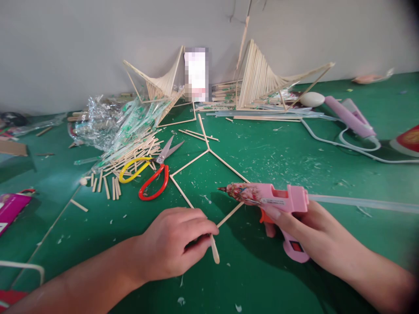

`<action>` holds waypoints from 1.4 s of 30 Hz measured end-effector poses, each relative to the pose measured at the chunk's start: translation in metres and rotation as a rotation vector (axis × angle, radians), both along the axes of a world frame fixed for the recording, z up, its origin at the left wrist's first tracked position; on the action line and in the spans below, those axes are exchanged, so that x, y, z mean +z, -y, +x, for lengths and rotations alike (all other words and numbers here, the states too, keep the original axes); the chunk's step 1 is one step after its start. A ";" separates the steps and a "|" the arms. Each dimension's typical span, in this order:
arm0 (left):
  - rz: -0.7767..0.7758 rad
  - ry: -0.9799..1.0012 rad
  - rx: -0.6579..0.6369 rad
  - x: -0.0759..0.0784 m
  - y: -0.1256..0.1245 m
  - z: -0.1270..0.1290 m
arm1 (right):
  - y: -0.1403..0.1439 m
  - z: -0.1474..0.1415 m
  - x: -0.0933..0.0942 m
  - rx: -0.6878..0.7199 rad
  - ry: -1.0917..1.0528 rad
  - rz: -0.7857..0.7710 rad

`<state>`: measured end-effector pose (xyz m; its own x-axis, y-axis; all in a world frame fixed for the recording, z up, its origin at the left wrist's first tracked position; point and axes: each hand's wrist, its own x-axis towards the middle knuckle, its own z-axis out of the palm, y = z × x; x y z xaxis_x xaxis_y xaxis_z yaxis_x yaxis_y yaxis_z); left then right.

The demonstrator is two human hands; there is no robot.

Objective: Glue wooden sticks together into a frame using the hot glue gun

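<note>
My right hand [294, 226] grips a pink hot glue gun [275, 198], its dark nozzle pointing left over the table. A translucent glue stick [353, 201] runs out of the gun's back end. Thumb and fingers of my left hand [180, 242] pinch a thin wooden stick [214, 250] at the near corner of a frame. That four-sided stick frame [190, 163] lies flat, with one more stick [203, 131] reaching away from its far corner. The glue gun covers the frame's right corner. Left of it lie scissors [160, 168] with yellow and red handles, blades apart.
Two curved stick models [252, 74] [160, 85] stand by the wall, with a blurred bright rectangle [196, 74] between them. Cut sticks [137, 152] and clear plastic wrap [98, 126] pile up at left. A purple-handled tool [350, 115] with a white cord lies at right.
</note>
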<state>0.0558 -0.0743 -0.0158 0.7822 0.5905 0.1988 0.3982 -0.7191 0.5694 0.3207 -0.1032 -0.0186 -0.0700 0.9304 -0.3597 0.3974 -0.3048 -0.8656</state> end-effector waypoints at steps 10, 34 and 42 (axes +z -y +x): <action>0.015 -0.003 0.006 0.000 -0.001 0.000 | 0.000 0.005 -0.006 0.030 0.011 0.010; -0.051 0.029 0.039 -0.004 0.000 0.001 | -0.001 0.005 -0.007 0.037 0.033 0.033; -0.074 0.015 0.029 0.000 0.000 0.001 | -0.002 0.003 -0.003 0.033 0.052 -0.006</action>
